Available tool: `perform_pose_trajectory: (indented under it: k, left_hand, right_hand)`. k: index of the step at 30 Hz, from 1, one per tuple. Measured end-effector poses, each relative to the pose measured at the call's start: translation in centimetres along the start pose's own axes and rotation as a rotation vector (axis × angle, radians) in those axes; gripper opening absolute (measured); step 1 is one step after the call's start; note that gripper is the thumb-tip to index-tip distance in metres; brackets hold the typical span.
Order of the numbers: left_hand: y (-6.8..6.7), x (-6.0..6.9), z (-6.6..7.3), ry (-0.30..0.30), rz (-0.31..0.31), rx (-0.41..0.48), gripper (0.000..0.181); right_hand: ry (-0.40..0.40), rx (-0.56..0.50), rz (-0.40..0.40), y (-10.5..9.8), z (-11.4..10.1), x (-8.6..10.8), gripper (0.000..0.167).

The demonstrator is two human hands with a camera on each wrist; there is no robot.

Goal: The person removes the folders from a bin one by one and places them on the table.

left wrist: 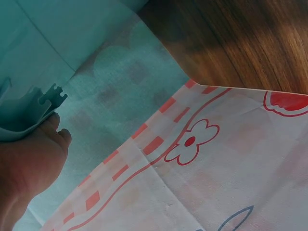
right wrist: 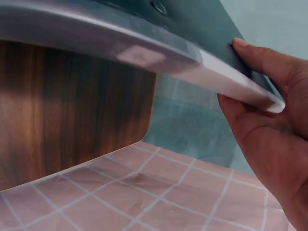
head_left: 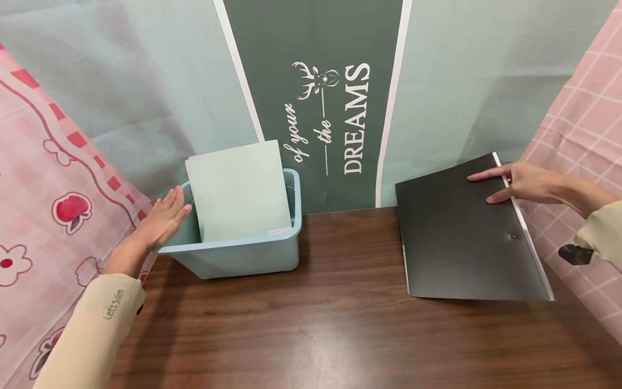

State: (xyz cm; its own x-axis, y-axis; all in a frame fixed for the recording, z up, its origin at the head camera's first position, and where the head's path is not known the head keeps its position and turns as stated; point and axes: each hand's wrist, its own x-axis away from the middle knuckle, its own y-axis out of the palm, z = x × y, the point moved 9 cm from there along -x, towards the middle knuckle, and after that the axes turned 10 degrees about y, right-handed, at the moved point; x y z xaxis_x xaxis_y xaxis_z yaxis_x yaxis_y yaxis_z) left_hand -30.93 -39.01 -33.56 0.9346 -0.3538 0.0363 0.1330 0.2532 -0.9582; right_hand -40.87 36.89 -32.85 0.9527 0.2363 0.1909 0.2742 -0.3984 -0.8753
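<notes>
A black folder (head_left: 461, 237) with a pale spine along its right edge is tilted over the right side of the table. My right hand (head_left: 529, 182) grips it by the spine near the top, thumb and a finger on the black cover; the right wrist view shows the hand (right wrist: 274, 101) around the spine (right wrist: 211, 72). At the left, my left hand (head_left: 165, 219) rests on the left rim of a light blue bin (head_left: 238, 258), fingers straight and together. Inside the bin a pale green folder (head_left: 238, 189) leans upright. In the left wrist view the hand (left wrist: 36, 163) touches the bin's edge (left wrist: 29, 126).
The brown wooden table (head_left: 301, 329) spreads in front of the bin. Behind it hangs a green cloth (head_left: 330, 32) with white lettering. Pink patterned cloth (head_left: 34, 162) is at the left, pink checked cloth (head_left: 583, 124) at the right.
</notes>
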Motion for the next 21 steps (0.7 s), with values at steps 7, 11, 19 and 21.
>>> perform_pose_trajectory:
  k: [7,11,19,21]
  left_hand:
    - [-2.4,-0.9,-0.4,-0.006,-0.012,-0.046,0.077]
    - [-4.0,-2.7,0.1,0.01,-0.018,-0.083,0.078]
    - [-3.5,-4.6,1.2,0.016,-0.016,-0.077,0.078]
    - [-3.3,-4.5,1.1,0.013,-0.013,-0.077,0.078]
  right_hand:
    - [0.01,-0.033,0.02,0.9,1.0,-1.9,0.076]
    - [0.002,-0.029,0.022,1.6,3.1,-2.0,0.07]
    - [-0.006,0.008,-0.019,2.0,7.0,-1.7,0.077]
    - [-0.021,0.009,-0.017,2.3,7.4,-1.7,0.078]
